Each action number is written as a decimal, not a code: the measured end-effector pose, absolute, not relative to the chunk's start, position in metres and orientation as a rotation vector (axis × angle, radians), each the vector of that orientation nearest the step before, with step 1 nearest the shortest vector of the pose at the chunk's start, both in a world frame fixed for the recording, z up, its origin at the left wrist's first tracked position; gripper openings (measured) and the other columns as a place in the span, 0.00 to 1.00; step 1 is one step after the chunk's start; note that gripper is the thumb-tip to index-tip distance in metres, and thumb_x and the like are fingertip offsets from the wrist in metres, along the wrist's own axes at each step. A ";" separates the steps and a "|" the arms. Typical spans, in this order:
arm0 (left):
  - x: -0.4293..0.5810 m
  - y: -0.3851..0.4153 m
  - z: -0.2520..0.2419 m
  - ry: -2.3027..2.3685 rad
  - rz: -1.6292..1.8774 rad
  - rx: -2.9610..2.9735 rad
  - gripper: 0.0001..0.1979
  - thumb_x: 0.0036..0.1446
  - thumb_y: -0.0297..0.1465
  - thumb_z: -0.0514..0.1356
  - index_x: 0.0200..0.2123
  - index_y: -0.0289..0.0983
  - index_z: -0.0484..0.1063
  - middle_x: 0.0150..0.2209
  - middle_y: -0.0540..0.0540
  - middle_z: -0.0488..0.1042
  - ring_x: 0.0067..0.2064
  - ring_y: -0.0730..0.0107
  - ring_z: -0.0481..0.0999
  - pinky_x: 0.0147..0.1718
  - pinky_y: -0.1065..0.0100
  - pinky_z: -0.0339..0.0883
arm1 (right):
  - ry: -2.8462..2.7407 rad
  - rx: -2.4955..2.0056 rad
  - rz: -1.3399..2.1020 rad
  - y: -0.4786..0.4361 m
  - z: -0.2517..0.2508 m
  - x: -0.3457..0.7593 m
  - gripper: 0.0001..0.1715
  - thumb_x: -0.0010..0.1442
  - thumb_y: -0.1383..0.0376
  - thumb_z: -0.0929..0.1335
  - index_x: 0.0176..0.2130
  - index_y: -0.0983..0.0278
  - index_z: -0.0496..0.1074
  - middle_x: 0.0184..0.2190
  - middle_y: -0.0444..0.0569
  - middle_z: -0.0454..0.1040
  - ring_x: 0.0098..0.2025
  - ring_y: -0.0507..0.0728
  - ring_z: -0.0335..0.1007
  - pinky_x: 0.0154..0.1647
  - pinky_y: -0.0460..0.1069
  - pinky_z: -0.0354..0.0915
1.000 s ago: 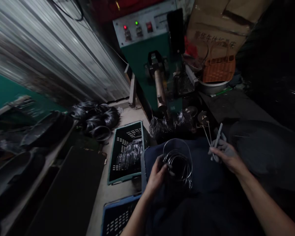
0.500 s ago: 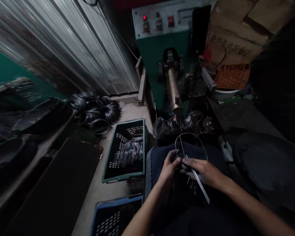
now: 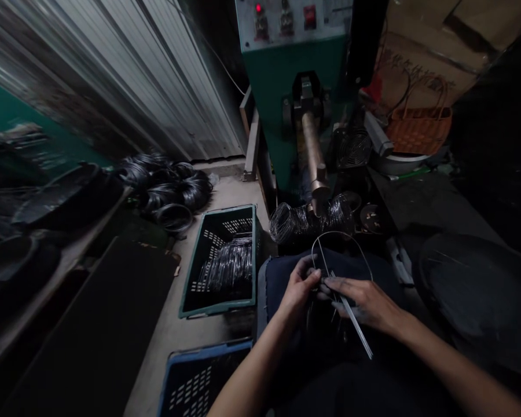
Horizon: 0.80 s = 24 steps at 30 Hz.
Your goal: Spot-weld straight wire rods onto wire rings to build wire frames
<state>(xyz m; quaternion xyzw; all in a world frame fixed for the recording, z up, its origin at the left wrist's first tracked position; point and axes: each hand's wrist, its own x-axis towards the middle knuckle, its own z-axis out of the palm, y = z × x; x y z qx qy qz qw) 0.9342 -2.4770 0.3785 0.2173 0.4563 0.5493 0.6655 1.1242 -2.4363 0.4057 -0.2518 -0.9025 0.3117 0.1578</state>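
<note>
Over my lap, my left hand [image 3: 303, 279] pinches the left side of a round wire ring [image 3: 349, 233] between thumb and fingers. A straight wire crosses the ring near its left side. Close beside it, my right hand [image 3: 356, 295] is closed round a small bundle of straight wire rods [image 3: 356, 327], which slants down to the right out of the palm. The right fingertips meet the ring near the left thumb. Where the wires cross, the fingers hide the exact contact. Darkened fingertips show on both hands.
Ahead stands a green machine [image 3: 264, 110] with a copper-coloured arm [image 3: 313, 150]; bundled wire rings [image 3: 286, 223] lie below its tip. Left are a green crate [image 3: 255, 255] of wire pieces, a blue crate [image 3: 208, 352] and black wire coils [image 3: 169, 188]. A wicker basket [image 3: 421, 130] sits right.
The whole view has tilted slightly downward. Both hands keep their hold on the ring and rods, with the left forefinger raised a little more.
</note>
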 end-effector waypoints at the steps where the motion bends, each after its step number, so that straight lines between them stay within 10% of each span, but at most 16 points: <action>1: 0.936 -2.477 0.379 1.031 1.245 0.482 0.32 0.47 0.38 0.68 0.54 0.38 0.63 0.28 0.52 0.69 0.23 0.75 0.72 0.22 0.74 0.68 | -2.584 -0.715 0.884 -2.436 0.406 1.125 0.34 0.54 0.70 0.70 0.59 0.59 0.66 0.56 0.51 0.71 0.54 0.60 0.70 0.55 0.54 0.68; 24: 0.956 -2.470 0.390 0.992 1.399 0.497 0.24 0.50 0.33 0.66 0.51 0.39 0.66 0.31 0.52 0.69 0.27 0.79 0.70 0.28 0.76 0.66 | -2.588 -0.613 0.776 -2.425 0.416 1.137 0.32 0.56 0.71 0.69 0.59 0.59 0.65 0.56 0.50 0.71 0.54 0.59 0.70 0.54 0.52 0.69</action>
